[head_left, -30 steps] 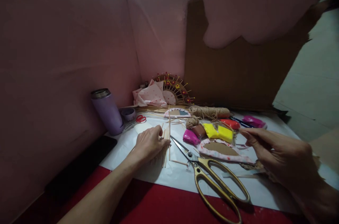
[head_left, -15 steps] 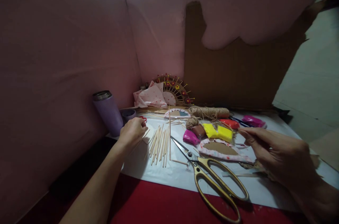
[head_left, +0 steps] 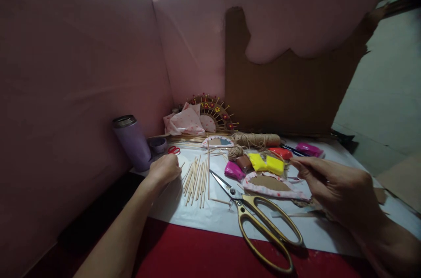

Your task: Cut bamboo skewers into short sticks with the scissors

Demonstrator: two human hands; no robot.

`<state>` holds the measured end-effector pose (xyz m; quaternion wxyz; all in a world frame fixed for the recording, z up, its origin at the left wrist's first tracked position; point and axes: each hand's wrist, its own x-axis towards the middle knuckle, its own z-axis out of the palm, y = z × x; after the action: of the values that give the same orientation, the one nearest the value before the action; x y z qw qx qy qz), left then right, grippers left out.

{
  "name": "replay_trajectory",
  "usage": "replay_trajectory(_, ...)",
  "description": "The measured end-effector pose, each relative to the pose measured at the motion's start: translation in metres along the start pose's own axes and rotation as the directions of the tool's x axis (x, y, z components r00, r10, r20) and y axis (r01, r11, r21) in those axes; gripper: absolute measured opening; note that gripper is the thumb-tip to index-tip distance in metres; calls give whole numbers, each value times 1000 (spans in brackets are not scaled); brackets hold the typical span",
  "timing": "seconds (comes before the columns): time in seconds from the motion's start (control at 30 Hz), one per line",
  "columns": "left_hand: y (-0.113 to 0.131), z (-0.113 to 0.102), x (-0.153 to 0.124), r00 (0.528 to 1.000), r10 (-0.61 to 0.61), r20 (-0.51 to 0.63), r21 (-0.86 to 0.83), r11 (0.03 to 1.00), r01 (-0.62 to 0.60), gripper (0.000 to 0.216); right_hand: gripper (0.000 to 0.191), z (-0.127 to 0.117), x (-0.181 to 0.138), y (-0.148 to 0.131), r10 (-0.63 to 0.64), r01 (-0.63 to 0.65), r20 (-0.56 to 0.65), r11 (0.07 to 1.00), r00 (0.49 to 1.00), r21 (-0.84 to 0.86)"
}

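Note:
My left hand [head_left: 164, 169] is closed, fingertips down at the left side of a loose bundle of short wooden sticks [head_left: 196, 181]. The pale end of one thin stick [head_left: 182, 165] pokes out at its fingertips. My right hand [head_left: 335, 181] hovers over the right of the table, thumb and forefinger pinched together; whatever is between them is too small to make out. Gold-handled scissors [head_left: 241, 201] lie between my hands, blades slightly apart. Close to my right hand is a leaf-shaped cardboard piece [head_left: 268, 183] edged with spotted cloth.
Yellow clay packets [head_left: 275, 165], a magenta packet [head_left: 234, 170] and a twine roll [head_left: 256, 139] lie behind the scissors. A purple tumbler [head_left: 133, 144] leans at left beside red-handled scissors [head_left: 174, 150]. A decorated half-round fan [head_left: 217, 111] stands at the back.
My left hand has dipped slightly toward the table, uncovering more of the red handles. The whole view has shifted a little; my right hand keeps its pinch.

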<state>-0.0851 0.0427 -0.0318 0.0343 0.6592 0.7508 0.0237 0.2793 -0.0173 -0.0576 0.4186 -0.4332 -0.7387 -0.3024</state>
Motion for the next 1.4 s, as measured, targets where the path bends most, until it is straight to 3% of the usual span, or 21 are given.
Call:
replay_trajectory(0.37,13,5,-2,997,71,-40,-104,992,-75,25,20,-1,2,-4,43,-45,50,998,998,41)
replay_trajectory(0.6,2,-1,4,984,-73,-164,-102,993,57,23,18,1,-1,0,47,-50,54,997,997,50)
replay_trajectory(0.87,10,5,-3,992,116,-54,-121,985,-122,30,20,1,-1,1,53,-55,42,997,998,49)
replay_trajectory(1.0,9,7,-3,992,123,-26,-119,985,-125,38,19,1,-1,1,42,-43,29,998,999,43)
replay_trajectory(1.4,4,8,-1,973,2,-229,-149,988,-37,20,20,5,-5,5,70,-72,56,997,996,28)
